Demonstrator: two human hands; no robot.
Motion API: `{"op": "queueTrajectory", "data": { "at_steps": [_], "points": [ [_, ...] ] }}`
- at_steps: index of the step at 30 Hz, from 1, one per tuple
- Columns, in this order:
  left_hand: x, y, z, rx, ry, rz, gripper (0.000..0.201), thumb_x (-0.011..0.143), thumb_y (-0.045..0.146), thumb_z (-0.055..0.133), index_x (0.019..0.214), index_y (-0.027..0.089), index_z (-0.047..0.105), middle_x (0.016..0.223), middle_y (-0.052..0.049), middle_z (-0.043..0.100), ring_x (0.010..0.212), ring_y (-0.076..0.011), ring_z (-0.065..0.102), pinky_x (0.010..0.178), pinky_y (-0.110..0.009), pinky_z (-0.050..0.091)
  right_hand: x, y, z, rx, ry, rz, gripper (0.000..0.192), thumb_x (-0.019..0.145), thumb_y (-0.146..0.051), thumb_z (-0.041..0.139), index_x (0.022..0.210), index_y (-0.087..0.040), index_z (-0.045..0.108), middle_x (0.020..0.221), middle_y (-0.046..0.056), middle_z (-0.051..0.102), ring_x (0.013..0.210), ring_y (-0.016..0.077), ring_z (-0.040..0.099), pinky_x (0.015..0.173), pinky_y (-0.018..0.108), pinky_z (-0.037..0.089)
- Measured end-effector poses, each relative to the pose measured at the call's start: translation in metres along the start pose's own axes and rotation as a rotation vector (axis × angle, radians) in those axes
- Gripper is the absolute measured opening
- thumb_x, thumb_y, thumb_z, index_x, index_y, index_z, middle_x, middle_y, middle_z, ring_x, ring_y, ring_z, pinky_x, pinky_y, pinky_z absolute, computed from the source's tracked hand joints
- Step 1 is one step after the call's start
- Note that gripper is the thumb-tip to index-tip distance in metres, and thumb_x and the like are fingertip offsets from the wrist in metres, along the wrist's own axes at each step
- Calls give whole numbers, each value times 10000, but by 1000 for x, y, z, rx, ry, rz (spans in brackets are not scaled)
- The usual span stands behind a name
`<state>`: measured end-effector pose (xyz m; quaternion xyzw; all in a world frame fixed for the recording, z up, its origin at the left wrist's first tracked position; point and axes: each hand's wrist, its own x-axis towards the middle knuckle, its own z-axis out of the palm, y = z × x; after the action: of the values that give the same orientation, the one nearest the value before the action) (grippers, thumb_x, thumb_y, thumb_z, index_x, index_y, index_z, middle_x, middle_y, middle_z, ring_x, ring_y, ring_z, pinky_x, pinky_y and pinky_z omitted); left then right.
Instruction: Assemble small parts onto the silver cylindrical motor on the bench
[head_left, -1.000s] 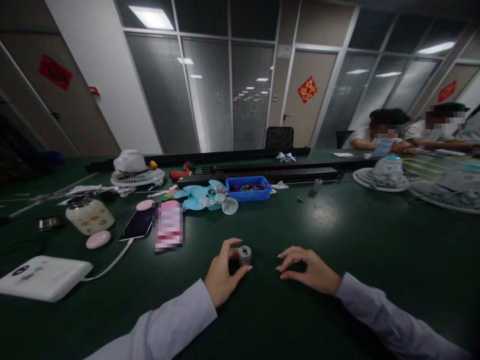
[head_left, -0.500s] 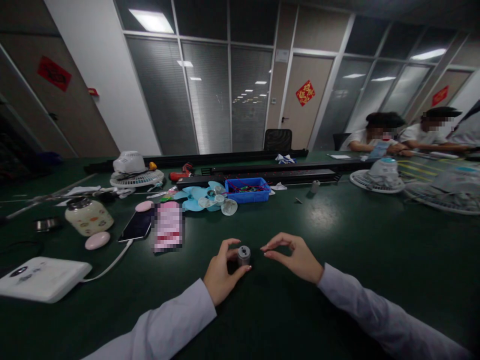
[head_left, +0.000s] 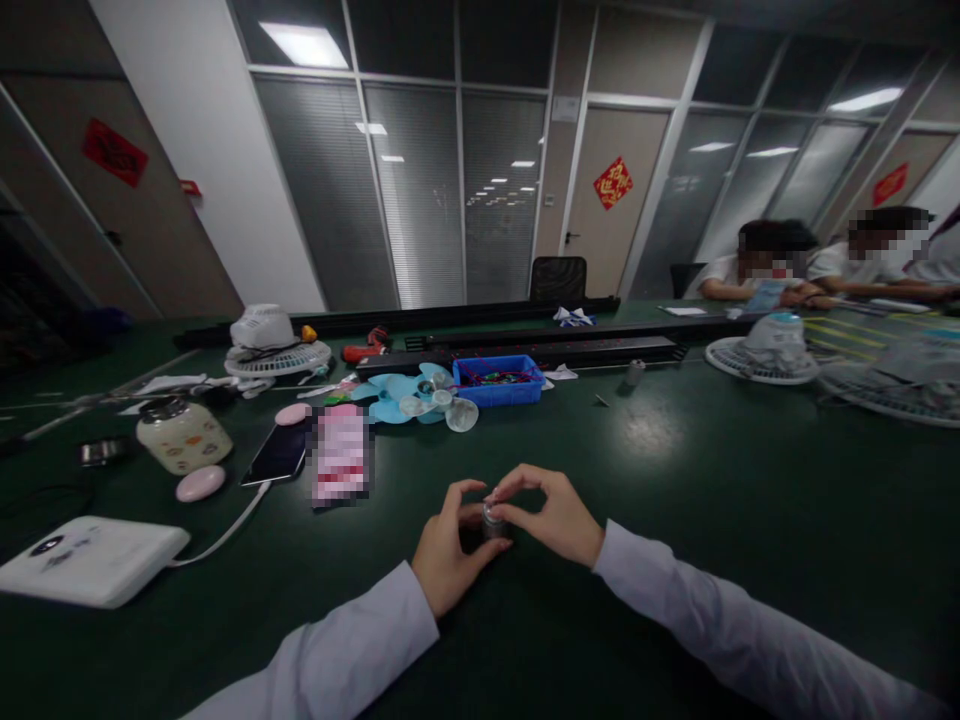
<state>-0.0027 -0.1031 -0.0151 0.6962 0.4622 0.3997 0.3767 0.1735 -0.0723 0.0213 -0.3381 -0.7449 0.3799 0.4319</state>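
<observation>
A small grey metal cylinder (head_left: 491, 520) stands on the dark green table (head_left: 675, 480), right in front of me. My left hand (head_left: 448, 550) holds it between thumb and forefinger. From the right, my right hand (head_left: 551, 515) pinches its top with the fingertips, hiding most of the part. Both sleeves are pale lavender.
To the left lie a white box (head_left: 90, 560) with a cable, a phone (head_left: 279, 453), a pink packet (head_left: 340, 455) and a cream jar (head_left: 182, 435). Behind stand a blue bin (head_left: 497, 380), light blue fan blades (head_left: 394, 400) and fan grilles (head_left: 765, 360). Two people sit at the far right.
My right hand has slid left across the table and closed its fingertips on the cylinder's top. The left hand has kept its hold in place.
</observation>
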Motion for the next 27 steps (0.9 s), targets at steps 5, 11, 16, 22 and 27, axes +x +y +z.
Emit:
{"op": "queueTrajectory", "data": {
  "at_steps": [5, 11, 16, 22, 27],
  "points": [
    [-1, -1, 0, 3, -4, -2, 597, 743, 233, 733, 1205, 234, 355, 1019, -45, 746, 934, -225, 703, 840, -370, 518, 1, 5, -2, 17, 38, 27, 297, 656, -264, 835, 874, -176, 653, 753, 27, 747, 741, 203, 728, 744, 344, 563],
    [-1, -1, 0, 7, -6, -3, 593, 744, 236, 733, 1201, 237, 355, 1028, -43, 743, 937, -222, 701, 845, -371, 515, -1, 7, -1, 33, 21, 18, 279, 684, -283, 814, 885, -184, 646, 803, 27, 756, 778, 202, 735, 774, 348, 569],
    [-1, 1, -1, 13, -13, -3, 572, 749, 232, 728, 1188, 235, 363, 1011, -40, 746, 940, -222, 700, 853, -375, 512, -2, 2, 1, 10, 19, -5, 171, 757, -263, 750, 880, -198, 650, 891, 33, 740, 855, 193, 725, 817, 347, 560],
    [0, 2, -1, 31, -11, -9, 585, 746, 219, 726, 1200, 245, 357, 1034, -33, 740, 955, -215, 697, 867, -369, 511, -14, 9, -29, -52, -14, 22, 240, 781, -302, 742, 960, -198, 618, 900, 52, 756, 949, 226, 708, 925, 430, 499],
    [-1, 1, -1, 37, -14, -24, 584, 745, 250, 728, 1207, 258, 370, 1052, -32, 734, 973, -225, 689, 879, -384, 502, -45, 26, -68, -140, -155, 97, 159, 762, -313, 758, 824, -184, 688, 902, 95, 760, 1090, 283, 640, 954, 481, 463]
  ]
}}
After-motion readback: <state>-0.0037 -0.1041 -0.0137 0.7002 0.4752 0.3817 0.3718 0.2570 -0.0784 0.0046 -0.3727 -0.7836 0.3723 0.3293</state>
